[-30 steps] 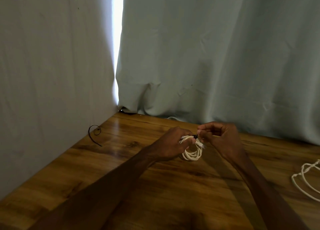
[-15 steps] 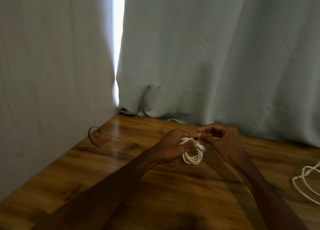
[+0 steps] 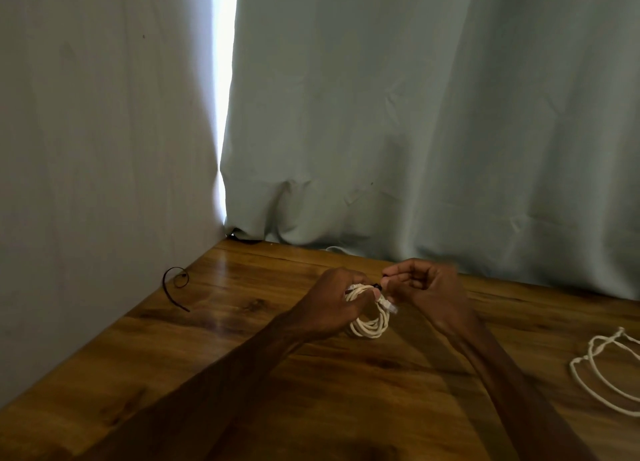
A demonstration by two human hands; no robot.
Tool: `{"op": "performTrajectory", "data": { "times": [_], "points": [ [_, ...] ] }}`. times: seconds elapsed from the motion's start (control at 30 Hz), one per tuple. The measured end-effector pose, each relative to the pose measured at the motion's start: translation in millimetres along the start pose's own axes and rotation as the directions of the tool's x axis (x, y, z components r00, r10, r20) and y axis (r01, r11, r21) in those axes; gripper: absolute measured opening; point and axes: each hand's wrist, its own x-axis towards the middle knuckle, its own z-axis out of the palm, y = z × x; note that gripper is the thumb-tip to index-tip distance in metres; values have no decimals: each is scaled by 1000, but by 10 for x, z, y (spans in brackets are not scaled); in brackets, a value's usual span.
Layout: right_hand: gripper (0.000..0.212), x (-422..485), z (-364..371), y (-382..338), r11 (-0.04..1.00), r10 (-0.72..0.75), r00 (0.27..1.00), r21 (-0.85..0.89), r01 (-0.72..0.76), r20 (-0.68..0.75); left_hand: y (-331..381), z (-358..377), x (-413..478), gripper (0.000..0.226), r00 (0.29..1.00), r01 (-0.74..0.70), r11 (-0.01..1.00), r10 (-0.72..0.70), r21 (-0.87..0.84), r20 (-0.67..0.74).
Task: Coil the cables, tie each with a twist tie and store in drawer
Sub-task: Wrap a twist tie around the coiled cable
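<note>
A small coil of white cable (image 3: 372,322) stands on edge on the wooden table (image 3: 242,322). My left hand (image 3: 332,304) grips the top left of the coil. My right hand (image 3: 429,287) pinches a dark twist tie (image 3: 378,286) at the top of the coil, right next to my left thumb. A second white cable (image 3: 602,367) lies loose on the table at the right edge. Another dark twist tie (image 3: 175,285) lies curled by the left wall.
Pale curtains (image 3: 415,131) hang along the back of the table, and a pale wall closes the left side. A bright slit of light shows between them. No drawer is in view.
Both hands stay at the top of the coil; my right hand's fingers have shifted slightly at the tie. The coil has not moved.
</note>
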Motion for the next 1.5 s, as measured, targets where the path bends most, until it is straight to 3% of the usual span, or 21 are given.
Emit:
{"op": "performTrajectory", "data": {
  "times": [0.27,0.53,1.5],
  "points": [
    [16,-4,33,12,998,44,998,41,-43,-46,-9,-9,1,21,1000,-7,1000,6,-9,-29],
    [17,22,-27,10,992,107,994,77,-104,-35,-13,-19,10,20,996,-57,991,65,122,-62],
    [13,-23,109,43,999,1,997,-54,-5,-78,-64,15,23,22,997,-33,984,44,177,-58]
  ]
}}
